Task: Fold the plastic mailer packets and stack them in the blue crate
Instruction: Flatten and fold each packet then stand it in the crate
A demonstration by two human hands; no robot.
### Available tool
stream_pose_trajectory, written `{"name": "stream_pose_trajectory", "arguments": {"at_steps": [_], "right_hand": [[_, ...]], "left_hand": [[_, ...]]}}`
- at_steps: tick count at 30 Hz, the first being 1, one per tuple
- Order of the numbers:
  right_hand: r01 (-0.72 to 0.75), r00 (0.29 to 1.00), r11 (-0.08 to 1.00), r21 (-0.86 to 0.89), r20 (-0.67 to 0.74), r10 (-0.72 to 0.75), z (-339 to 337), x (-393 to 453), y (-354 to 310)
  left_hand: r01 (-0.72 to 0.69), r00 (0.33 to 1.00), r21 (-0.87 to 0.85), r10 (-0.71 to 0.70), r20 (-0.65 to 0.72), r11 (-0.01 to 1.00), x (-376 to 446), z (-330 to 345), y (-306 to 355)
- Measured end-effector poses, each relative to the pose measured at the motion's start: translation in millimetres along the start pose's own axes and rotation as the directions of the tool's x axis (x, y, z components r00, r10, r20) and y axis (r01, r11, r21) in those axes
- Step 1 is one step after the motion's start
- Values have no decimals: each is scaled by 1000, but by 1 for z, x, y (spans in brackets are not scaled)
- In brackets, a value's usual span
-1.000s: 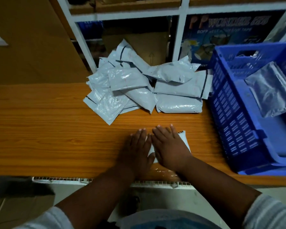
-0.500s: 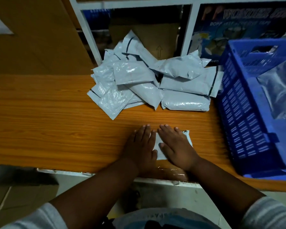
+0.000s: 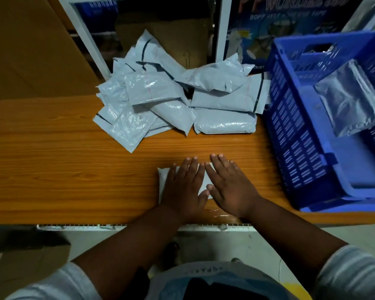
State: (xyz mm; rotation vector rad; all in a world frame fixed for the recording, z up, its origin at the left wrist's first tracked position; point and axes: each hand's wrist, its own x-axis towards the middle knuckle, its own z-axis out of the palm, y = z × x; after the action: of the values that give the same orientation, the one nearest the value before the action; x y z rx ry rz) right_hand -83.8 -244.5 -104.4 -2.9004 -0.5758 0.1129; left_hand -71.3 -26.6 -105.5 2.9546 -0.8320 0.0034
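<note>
The left hand had slid left along the packet; both flat hands pressed it, its long axis crosswise, the right hand nearer the crate.

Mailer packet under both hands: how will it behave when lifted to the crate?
Mailer packet likely floppy and light: thin crinkled film. Glossy, so probably slippery. Left hand and right hand press it flat; it may spring open.

We're in a packing or stockroom here: a heap of grey mailer packets at twelve o'clock on the wooden worktop, a blue crate at two o'clock, white shelving behind stuffed with cartons (one printed adhesive-tape box) and a plain cardboard box.
</note>
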Motion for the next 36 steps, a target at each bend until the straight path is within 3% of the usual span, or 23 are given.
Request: {"name": "stream_pose_trajectory", "arguments": {"at_steps": [4, 7, 9, 11, 13, 22, 24, 27, 31, 36], "right_hand": [[-50, 993, 977, 209, 113, 27, -8, 6, 5], [-185, 981, 834, 520, 146, 127, -30, 7, 10], [-173, 985, 910, 377, 54, 165, -37, -3, 8], [-63, 998, 995, 78, -12, 65, -32, -19, -2], [48, 999, 997, -61, 27, -47, -22, -30, -12], [-46, 967, 998, -35, 249, 54, -23, -19, -18], [-61, 974, 998, -14, 218, 63, -34, -12, -23], [-6, 998, 1000, 13, 61, 5, -39, 3, -35], [121, 985, 990, -79, 130, -110, -9, 3, -41], [80, 988, 987, -142, 142, -60, -7, 12, -37]], "left_hand": [[1, 999, 18, -2, 38, 1000, 0, 0, -1], [1, 997, 39, -4, 82, 999, -1, -2, -2], [-7, 996, 48, 3, 87, 999, -2, -7, -1], [-4, 999, 53, 1, 54, 999, -5, -13, 1], [17, 1000, 57, -17, 13, 998, -11, -17, 4], [49, 990, 74, -59, 127, 996, -40, -2, -6], [38, 988, 51, -45, 146, 998, -37, -5, -7], [33, 987, 51, -40, 155, 998, -36, -11, -12], [112, 987, 77, -119, 103, 991, -49, -10, -25], [34, 982, 53, -43, 184, 998, -49, -14, -41]]}}
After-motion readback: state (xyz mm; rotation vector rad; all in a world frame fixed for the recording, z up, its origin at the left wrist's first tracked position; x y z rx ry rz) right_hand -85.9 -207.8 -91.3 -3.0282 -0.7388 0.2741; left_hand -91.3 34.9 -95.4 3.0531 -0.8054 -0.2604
